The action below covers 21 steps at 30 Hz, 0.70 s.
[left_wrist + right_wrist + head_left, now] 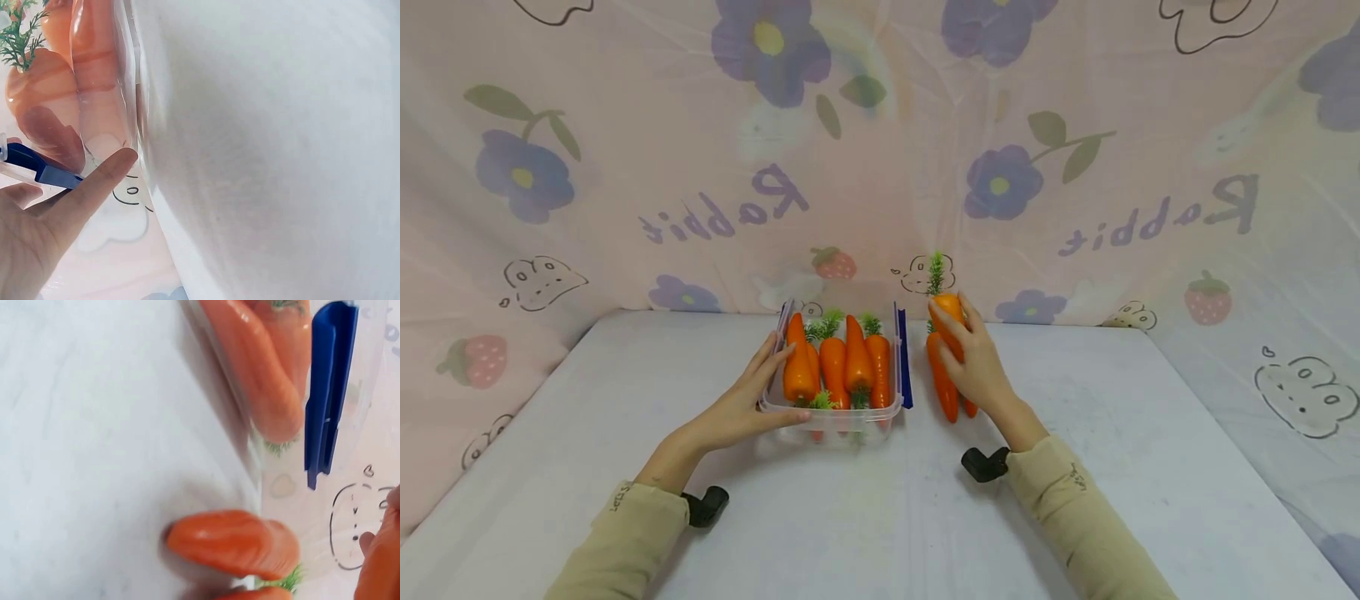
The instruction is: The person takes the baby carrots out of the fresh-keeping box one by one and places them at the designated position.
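Clear container [831, 420] on the bench [865, 517], loaded with orange carrots [835, 362], some green tops far, others near. Left grip [741, 408] at its left near corner: fingers spread and straight on the left side, thumb along the near rim. Right grip [977, 354], right of the container, pinches one carrot [951, 310], leafy top pointing far. Two loose carrots [942, 379] lie just below it on the bench; contact with the held one cannot be told. Blue clip [906, 358] hangs outward at the container's right side. Patterned cloth [880, 167] behind.
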Motion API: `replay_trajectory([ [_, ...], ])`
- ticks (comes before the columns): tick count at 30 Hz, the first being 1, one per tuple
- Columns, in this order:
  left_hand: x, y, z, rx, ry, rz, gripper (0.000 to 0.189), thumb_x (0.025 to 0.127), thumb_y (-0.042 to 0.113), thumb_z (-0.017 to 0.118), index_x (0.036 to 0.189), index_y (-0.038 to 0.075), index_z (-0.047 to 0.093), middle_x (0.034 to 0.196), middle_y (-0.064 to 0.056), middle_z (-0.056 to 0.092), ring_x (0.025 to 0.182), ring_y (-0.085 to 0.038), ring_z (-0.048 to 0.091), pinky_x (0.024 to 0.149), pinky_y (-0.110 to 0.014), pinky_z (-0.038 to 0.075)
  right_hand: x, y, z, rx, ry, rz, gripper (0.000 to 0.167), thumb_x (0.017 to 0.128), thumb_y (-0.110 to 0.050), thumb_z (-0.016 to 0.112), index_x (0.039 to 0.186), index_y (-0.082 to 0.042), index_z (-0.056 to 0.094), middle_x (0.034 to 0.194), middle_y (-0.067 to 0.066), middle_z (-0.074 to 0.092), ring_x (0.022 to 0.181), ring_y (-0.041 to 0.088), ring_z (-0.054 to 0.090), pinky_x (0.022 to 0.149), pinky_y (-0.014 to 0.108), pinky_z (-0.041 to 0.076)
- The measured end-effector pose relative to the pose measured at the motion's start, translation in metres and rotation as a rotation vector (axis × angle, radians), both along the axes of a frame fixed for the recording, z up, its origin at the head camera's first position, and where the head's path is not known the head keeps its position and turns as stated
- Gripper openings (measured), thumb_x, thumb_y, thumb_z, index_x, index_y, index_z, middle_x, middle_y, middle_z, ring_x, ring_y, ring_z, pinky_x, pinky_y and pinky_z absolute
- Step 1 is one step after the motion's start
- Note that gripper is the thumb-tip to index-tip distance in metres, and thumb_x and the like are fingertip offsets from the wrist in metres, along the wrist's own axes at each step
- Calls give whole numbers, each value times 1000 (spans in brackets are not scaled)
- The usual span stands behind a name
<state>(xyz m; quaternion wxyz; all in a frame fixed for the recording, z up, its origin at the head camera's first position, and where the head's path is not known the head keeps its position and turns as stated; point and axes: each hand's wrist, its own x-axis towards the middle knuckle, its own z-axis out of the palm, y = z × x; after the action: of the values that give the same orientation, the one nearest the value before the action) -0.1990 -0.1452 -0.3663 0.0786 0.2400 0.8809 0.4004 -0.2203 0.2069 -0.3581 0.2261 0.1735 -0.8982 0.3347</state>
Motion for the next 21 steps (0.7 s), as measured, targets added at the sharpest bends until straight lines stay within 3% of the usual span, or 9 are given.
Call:
replay_trajectory([
  [5,1,0,1,-6,-1,6,98,86,44,75,160,16,17,168,-13,-12,152,-49,1,112,-76,14,-1,7,-4,-16,-16,-24,54,95,-1,60,147,-12,50,160,28,25,134,54,45,105,64,43],
  [21,0,0,1,-7,-1,4,100,85,45,75,160,15,17,168,-12,-12,152,-49,1,113,-76,14,-7,32,-14,-78,-57,-130,55,94,-6,62,146,-6,48,152,35,34,135,56,40,104,70,39],
])
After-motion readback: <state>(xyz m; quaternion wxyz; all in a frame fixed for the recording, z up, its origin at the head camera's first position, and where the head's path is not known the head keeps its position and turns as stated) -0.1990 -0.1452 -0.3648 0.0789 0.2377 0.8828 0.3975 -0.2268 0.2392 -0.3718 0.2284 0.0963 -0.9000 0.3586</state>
